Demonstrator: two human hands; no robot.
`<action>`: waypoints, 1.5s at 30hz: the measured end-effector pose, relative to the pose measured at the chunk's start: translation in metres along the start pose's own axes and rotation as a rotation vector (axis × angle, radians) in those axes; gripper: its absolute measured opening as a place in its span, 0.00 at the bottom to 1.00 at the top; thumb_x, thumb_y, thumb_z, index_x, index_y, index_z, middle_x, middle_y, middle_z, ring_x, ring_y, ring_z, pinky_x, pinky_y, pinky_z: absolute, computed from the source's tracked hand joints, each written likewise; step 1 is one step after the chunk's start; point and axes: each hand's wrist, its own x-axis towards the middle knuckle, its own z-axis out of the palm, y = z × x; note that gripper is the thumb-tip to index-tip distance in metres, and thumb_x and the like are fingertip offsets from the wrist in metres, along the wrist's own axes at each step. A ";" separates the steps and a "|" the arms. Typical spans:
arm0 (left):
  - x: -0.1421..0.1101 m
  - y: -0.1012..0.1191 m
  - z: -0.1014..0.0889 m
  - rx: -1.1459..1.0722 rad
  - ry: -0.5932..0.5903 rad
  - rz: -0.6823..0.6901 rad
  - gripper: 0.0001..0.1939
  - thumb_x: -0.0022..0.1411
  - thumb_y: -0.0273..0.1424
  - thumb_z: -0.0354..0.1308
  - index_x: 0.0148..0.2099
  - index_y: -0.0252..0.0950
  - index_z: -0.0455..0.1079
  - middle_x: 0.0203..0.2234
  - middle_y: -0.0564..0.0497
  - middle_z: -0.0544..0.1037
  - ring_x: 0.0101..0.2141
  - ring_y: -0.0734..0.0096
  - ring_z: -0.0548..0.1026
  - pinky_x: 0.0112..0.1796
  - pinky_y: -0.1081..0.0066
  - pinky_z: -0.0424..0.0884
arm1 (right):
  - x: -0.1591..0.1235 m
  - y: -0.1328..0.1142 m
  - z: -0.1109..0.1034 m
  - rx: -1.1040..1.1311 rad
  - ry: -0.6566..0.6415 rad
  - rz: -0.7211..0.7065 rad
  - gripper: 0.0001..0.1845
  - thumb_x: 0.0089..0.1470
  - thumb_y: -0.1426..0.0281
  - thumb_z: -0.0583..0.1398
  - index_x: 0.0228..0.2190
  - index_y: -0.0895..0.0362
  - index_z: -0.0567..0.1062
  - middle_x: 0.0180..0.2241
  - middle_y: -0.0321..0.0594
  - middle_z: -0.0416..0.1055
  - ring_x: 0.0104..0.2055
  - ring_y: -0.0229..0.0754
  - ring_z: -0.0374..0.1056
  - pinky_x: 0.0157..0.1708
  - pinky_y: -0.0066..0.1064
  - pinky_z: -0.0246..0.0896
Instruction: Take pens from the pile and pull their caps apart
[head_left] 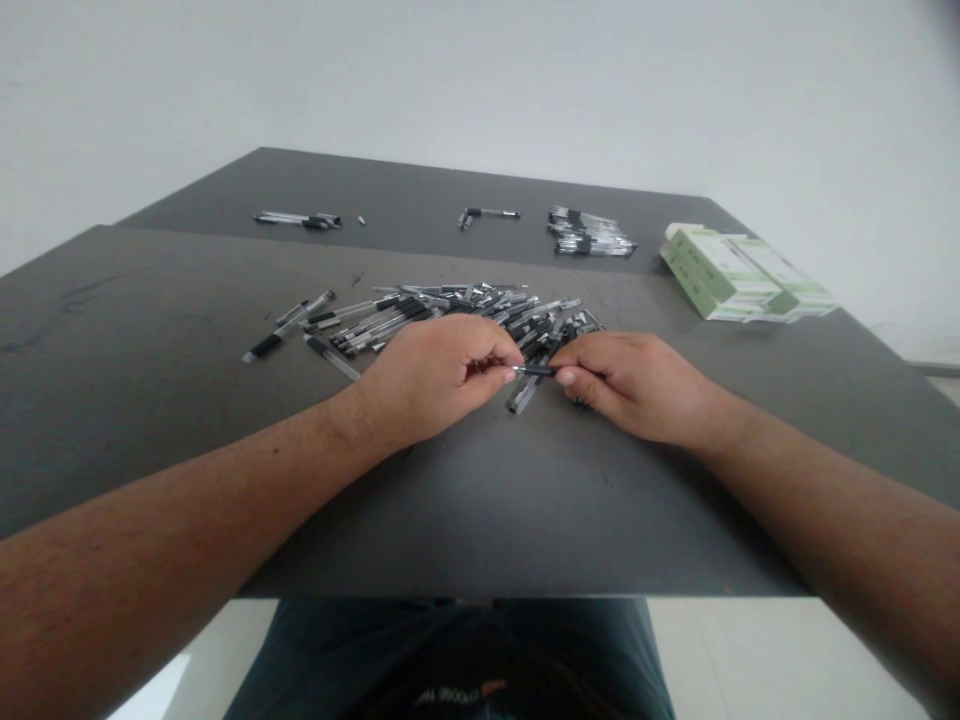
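A pen with a black rubber grip (pixel 538 371) is held level between my two hands, low over the table. My right hand (pixel 637 385) is closed around its rear part, which the fingers hide. At the pointed end, the thumb and forefinger of my left hand (pixel 442 380) are pinched together on the tip; whether a small part is also between them cannot be seen. Just behind both hands spreads a loose heap of clear pens with black grips (pixel 397 320). One clear pen (pixel 523 393) sticks out of the heap towards me, below the held pen.
Two green and white boxes (pixel 712 275) lie at the right. Farther back on the dark table (pixel 480 520) are a pen bundle (pixel 296 220), a tiny light piece (pixel 361 221), a single pen (pixel 491 213) with small caps (pixel 465 220), and a pen pile (pixel 589 232).
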 end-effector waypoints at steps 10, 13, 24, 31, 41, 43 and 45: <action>-0.004 0.005 -0.002 -0.149 -0.011 -0.099 0.18 0.67 0.37 0.65 0.57 0.41 0.81 0.44 0.50 0.89 0.40 0.63 0.86 0.47 0.65 0.81 | 0.000 -0.002 -0.004 0.010 -0.003 -0.013 0.13 0.76 0.63 0.59 0.44 0.52 0.84 0.39 0.43 0.87 0.41 0.47 0.82 0.43 0.36 0.73; -0.003 0.003 -0.003 -0.098 -0.019 -0.089 0.16 0.69 0.40 0.64 0.55 0.41 0.82 0.43 0.49 0.89 0.41 0.62 0.86 0.47 0.65 0.81 | 0.000 -0.002 -0.004 0.008 0.004 0.002 0.13 0.75 0.62 0.59 0.44 0.52 0.84 0.39 0.43 0.87 0.41 0.47 0.82 0.44 0.36 0.74; 0.002 0.001 -0.003 0.072 -0.101 -0.025 0.16 0.74 0.41 0.57 0.46 0.43 0.86 0.37 0.49 0.88 0.42 0.58 0.84 0.49 0.62 0.76 | -0.001 -0.011 -0.005 0.065 0.078 0.118 0.05 0.64 0.65 0.67 0.41 0.50 0.82 0.35 0.36 0.85 0.34 0.43 0.79 0.37 0.33 0.70; 0.002 0.001 -0.004 0.076 -0.079 -0.017 0.16 0.74 0.40 0.57 0.44 0.42 0.86 0.36 0.49 0.87 0.41 0.59 0.83 0.49 0.63 0.76 | -0.002 -0.012 -0.008 0.003 0.102 0.098 0.02 0.62 0.69 0.66 0.38 0.50 0.81 0.33 0.36 0.82 0.33 0.42 0.77 0.35 0.33 0.66; 0.001 0.002 -0.006 0.094 -0.067 0.035 0.16 0.75 0.37 0.57 0.44 0.39 0.85 0.34 0.49 0.85 0.39 0.62 0.82 0.47 0.65 0.74 | -0.002 -0.007 -0.007 -0.060 0.072 -0.008 0.12 0.75 0.65 0.59 0.42 0.52 0.83 0.37 0.41 0.86 0.39 0.45 0.81 0.40 0.35 0.70; 0.001 0.001 -0.006 0.091 -0.059 0.042 0.15 0.74 0.37 0.57 0.43 0.38 0.85 0.34 0.49 0.85 0.38 0.62 0.82 0.46 0.65 0.74 | -0.003 -0.008 -0.007 -0.034 0.083 0.020 0.09 0.72 0.66 0.62 0.42 0.52 0.83 0.36 0.39 0.85 0.37 0.44 0.81 0.39 0.33 0.69; 0.001 0.001 -0.006 0.090 -0.056 0.046 0.15 0.74 0.37 0.57 0.43 0.39 0.85 0.33 0.50 0.85 0.38 0.63 0.81 0.46 0.66 0.73 | -0.003 -0.010 -0.007 0.005 0.104 0.066 0.05 0.67 0.67 0.65 0.43 0.53 0.82 0.35 0.36 0.85 0.34 0.42 0.80 0.36 0.32 0.68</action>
